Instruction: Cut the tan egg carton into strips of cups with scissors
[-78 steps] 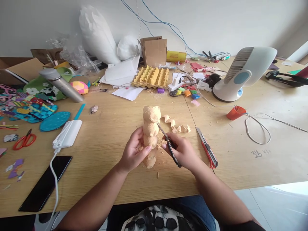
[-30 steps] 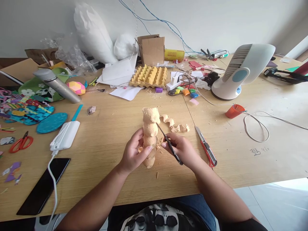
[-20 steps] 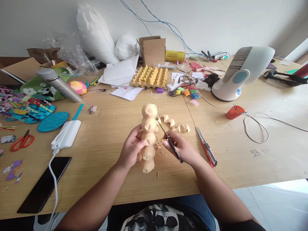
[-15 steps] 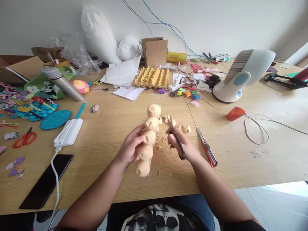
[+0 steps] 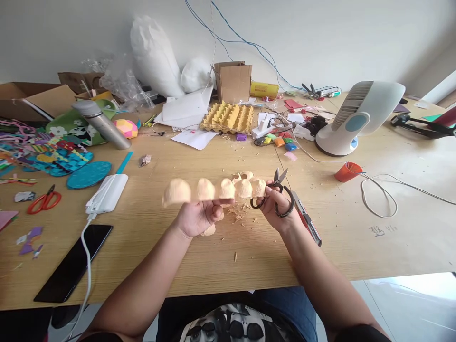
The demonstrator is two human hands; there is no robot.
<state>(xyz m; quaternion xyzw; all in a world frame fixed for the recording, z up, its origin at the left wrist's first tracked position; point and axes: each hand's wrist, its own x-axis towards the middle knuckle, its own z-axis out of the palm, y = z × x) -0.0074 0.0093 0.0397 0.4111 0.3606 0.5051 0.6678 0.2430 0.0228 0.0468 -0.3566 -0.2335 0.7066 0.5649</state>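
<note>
My left hand (image 5: 199,217) is closed on a strip of egg carton cups (image 5: 205,189), gripping it from below near the middle. The strip is pale orange and held level from left to right; its left end is blurred. My right hand (image 5: 281,209) holds black-handled scissors (image 5: 280,178), blades parted and pointing away from me. Its thumb and fingertips touch the right end of the strip. Below my left hand, another rounded pale piece (image 5: 209,231) shows in part. Torn carton scraps (image 5: 245,175) and small shreds (image 5: 237,216) lie behind and below the strip.
A utility knife (image 5: 309,223) lies beside my right wrist. Farther back are an egg tray (image 5: 230,118), a white fan (image 5: 359,116) and a red cup (image 5: 347,172). On the left are red-handled scissors (image 5: 45,199), a power bank (image 5: 107,192) and a phone (image 5: 74,263).
The strip has turned from pointing away from me to lying crosswise. My right hand has come to its right end, and the scissors' blades now show parted.
</note>
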